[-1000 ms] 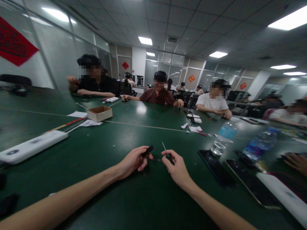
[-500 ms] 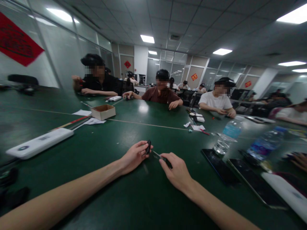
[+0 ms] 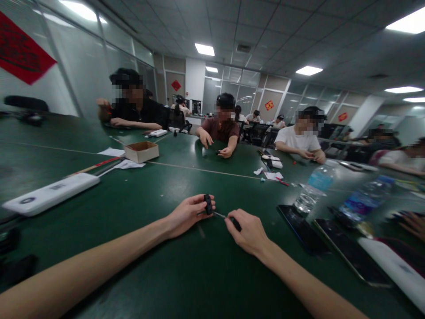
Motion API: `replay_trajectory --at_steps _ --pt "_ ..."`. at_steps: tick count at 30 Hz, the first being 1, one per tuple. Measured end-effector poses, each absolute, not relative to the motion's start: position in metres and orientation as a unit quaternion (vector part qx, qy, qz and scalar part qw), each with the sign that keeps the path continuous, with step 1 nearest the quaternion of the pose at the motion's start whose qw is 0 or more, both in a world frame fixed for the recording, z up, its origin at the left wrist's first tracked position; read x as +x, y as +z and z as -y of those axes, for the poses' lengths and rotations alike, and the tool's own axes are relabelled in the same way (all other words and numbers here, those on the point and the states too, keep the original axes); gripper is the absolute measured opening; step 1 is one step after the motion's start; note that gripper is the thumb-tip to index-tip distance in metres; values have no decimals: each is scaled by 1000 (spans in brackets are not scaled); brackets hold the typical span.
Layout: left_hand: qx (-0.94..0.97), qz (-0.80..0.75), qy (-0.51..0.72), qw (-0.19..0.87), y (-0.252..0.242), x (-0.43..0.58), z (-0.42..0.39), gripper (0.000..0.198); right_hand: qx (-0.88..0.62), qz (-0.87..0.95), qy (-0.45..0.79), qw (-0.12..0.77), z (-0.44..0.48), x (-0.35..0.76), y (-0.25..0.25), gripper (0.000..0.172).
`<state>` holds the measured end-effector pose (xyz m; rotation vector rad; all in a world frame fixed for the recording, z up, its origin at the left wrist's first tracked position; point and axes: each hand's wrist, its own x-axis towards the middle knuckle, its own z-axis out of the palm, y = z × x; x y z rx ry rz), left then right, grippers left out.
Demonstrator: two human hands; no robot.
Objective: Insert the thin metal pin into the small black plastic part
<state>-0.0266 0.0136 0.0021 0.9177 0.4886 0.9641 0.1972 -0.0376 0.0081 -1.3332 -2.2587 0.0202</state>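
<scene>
Near the middle of the green table (image 3: 156,270), my left hand (image 3: 188,215) grips a small black block (image 3: 208,204) between thumb and fingers. A dark round feature shows on the block's face. My right hand (image 3: 248,231) is closed around the black handle of a screwdriver (image 3: 235,223). Its thin metal shaft points left toward the lower part of the block; whether the tip touches it is too small to tell.
An open cardboard box (image 3: 142,152) and a long white device (image 3: 51,193) lie to the left. Two bottles (image 3: 310,190) and dark phones (image 3: 303,230) stand or lie at the right. Several people sit across the table; a person's hand (image 3: 413,226) shows at the right edge.
The black block has turned so its broader face shows. My right hand has shifted slightly right. The person across in the brown shirt has drawn both hands together.
</scene>
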Motion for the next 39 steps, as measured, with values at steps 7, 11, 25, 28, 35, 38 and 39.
replay_trajectory --at_steps 7,11,25,28,35,38,39 --pt "439 -219 439 753 1 -26 -13 29 -500 833 -19 236 36 197 5 26" --pt "448 -218 440 747 2 -25 -11 29 -501 833 -22 234 37 197 4 25" --pt "500 -217 443 712 -1 -24 -9 27 -514 841 -40 161 39 196 8 32" --pt "508 -223 451 699 -1 -22 -7 27 -520 840 -60 142 40 195 9 32" --pt "486 -222 471 702 -2 -21 -7 28 -519 842 -70 129 40 195 7 32" --pt "483 -225 474 701 -2 -21 -8 29 -517 843 -69 129 39 195 8 33" --pt "489 -227 472 698 -2 -21 -8 30 -517 843 -70 128 39 195 8 33"
